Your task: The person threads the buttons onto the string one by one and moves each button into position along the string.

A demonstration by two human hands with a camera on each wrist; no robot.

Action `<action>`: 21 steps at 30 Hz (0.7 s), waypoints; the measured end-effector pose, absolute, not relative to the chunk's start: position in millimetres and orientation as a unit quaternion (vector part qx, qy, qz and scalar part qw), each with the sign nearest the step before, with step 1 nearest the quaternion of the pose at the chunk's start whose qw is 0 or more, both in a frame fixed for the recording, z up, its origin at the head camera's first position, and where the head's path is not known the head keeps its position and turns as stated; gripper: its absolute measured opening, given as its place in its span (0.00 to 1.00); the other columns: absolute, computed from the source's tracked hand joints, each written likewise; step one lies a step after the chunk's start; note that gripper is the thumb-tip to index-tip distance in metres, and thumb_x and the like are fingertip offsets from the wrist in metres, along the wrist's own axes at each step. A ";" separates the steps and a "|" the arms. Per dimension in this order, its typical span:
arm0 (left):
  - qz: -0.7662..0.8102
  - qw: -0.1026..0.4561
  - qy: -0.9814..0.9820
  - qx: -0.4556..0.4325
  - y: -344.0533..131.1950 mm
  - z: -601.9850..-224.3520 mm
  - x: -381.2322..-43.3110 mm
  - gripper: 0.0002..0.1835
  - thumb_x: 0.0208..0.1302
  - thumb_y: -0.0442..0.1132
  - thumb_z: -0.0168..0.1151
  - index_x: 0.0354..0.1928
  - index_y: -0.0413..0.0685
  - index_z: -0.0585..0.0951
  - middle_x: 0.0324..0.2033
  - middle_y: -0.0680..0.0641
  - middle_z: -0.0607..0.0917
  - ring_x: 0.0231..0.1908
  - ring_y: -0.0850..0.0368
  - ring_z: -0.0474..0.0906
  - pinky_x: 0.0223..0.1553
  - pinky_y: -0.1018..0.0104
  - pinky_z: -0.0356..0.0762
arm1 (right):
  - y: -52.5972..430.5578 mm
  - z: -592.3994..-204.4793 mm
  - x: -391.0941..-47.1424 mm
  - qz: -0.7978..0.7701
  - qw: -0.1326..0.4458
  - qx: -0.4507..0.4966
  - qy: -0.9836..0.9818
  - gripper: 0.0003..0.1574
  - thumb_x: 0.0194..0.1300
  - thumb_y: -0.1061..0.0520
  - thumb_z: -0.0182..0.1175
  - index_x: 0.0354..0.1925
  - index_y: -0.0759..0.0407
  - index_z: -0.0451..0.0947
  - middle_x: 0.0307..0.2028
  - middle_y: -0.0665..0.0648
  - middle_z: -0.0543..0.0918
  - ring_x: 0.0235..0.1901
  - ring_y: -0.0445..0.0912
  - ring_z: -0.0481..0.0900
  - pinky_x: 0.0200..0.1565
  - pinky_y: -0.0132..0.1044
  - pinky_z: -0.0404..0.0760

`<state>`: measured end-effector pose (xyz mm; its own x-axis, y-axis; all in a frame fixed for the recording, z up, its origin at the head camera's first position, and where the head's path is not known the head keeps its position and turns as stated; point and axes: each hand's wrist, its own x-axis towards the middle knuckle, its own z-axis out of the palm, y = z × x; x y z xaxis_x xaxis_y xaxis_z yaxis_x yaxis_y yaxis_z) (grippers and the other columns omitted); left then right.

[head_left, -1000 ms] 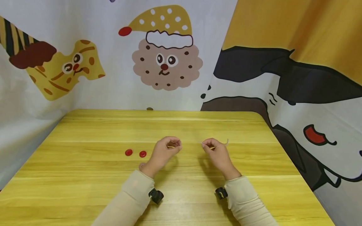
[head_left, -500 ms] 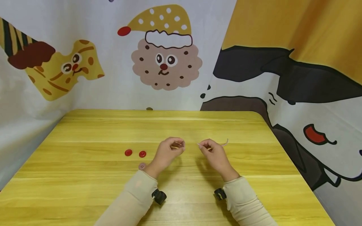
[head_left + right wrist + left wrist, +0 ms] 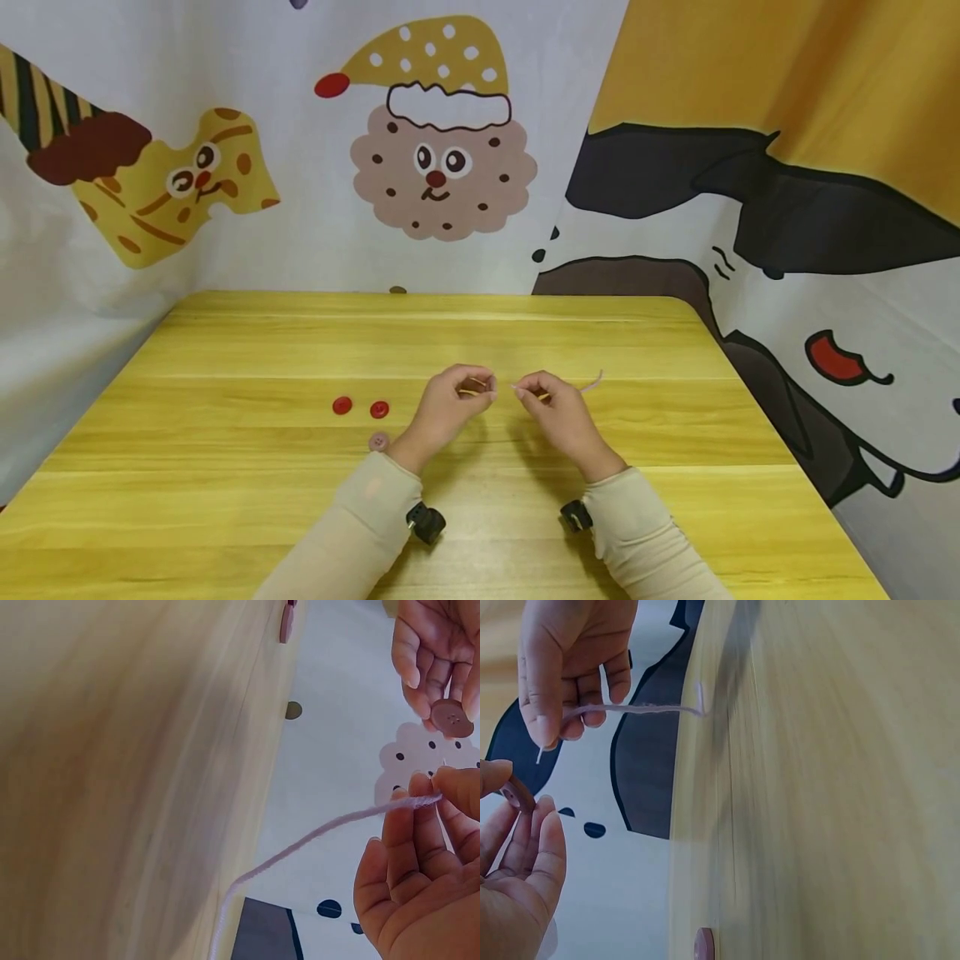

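Two red buttons lie left of centre in the head view, with one dusty-pink button below; one brownish button, upper right in the right wrist view, makes four. There are two hands, one pink cord, two black wrist cameras and one bench.

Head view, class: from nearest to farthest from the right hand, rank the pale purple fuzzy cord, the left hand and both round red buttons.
1. Pale purple fuzzy cord: pinched by the right hand.
2. Left hand: left, across a gap.
3. Inner round red button: left, on the table.
4. Outer round red button: farthest left.
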<state>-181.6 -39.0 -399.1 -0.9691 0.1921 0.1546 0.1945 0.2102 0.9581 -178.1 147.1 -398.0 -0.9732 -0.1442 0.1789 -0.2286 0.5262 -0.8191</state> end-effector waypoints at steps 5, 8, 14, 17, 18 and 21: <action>-0.615 -0.003 -0.779 -0.126 -38.1 -397.3 -181.0 0.11 0.62 0.31 0.65 0.47 0.42 0.82 0.43 0.47 0.82 0.45 0.52 0.79 0.48 0.56 0.78 | 144.1 -396.0 -176.8 0.474 0.042 0.113 -0.872 0.07 0.69 0.59 0.59 0.41 0.62 0.80 0.35 0.53 0.81 0.40 0.46 0.77 0.43 0.41 0.76; -0.616 -0.007 -0.776 -0.131 -38.7 -395.6 -179.5 0.10 0.62 0.33 0.65 0.46 0.44 0.82 0.43 0.48 0.82 0.45 0.53 0.79 0.47 0.57 0.78 | 143.1 -396.7 -176.9 0.478 0.040 0.115 -0.870 0.07 0.69 0.59 0.59 0.41 0.62 0.80 0.35 0.52 0.81 0.39 0.46 0.77 0.42 0.41 0.76; -0.611 -0.018 -0.781 -0.130 -38.7 -395.6 -179.0 0.11 0.62 0.35 0.66 0.46 0.48 0.82 0.43 0.51 0.82 0.45 0.56 0.78 0.46 0.59 0.79 | 140.0 -399.0 -177.0 0.489 0.033 0.115 -0.864 0.04 0.68 0.60 0.59 0.39 0.58 0.80 0.34 0.51 0.81 0.39 0.45 0.76 0.42 0.40 0.75; -0.611 -0.023 -0.781 -0.125 -38.3 -395.9 -178.6 0.11 0.62 0.36 0.66 0.47 0.49 0.82 0.44 0.52 0.81 0.46 0.56 0.78 0.45 0.60 0.79 | 138.7 -398.6 -176.3 0.496 0.028 0.114 -0.861 0.04 0.69 0.59 0.59 0.39 0.57 0.80 0.34 0.51 0.81 0.39 0.45 0.76 0.42 0.41 0.75; -0.611 -0.023 -0.781 -0.126 -38.0 -396.1 -178.6 0.11 0.62 0.36 0.66 0.48 0.49 0.82 0.44 0.52 0.82 0.46 0.55 0.78 0.45 0.59 0.79 | 138.5 -398.6 -176.0 0.497 0.026 0.113 -0.860 0.04 0.69 0.59 0.59 0.39 0.57 0.80 0.34 0.51 0.81 0.39 0.45 0.76 0.42 0.41 0.75; -0.611 -0.023 -0.781 -0.125 -37.4 -396.7 -178.7 0.12 0.62 0.36 0.66 0.48 0.49 0.82 0.44 0.52 0.82 0.46 0.55 0.78 0.45 0.59 0.79 | 138.4 -399.2 -175.7 0.504 0.024 0.112 -0.856 0.04 0.69 0.59 0.59 0.39 0.57 0.80 0.35 0.51 0.81 0.39 0.45 0.75 0.43 0.41 0.74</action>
<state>-178.7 -37.4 -396.7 -0.9677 0.2237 0.1164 0.1667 0.2210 0.9609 -175.7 138.4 -399.2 -0.9738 -0.1669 0.1543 -0.2159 0.4671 -0.8574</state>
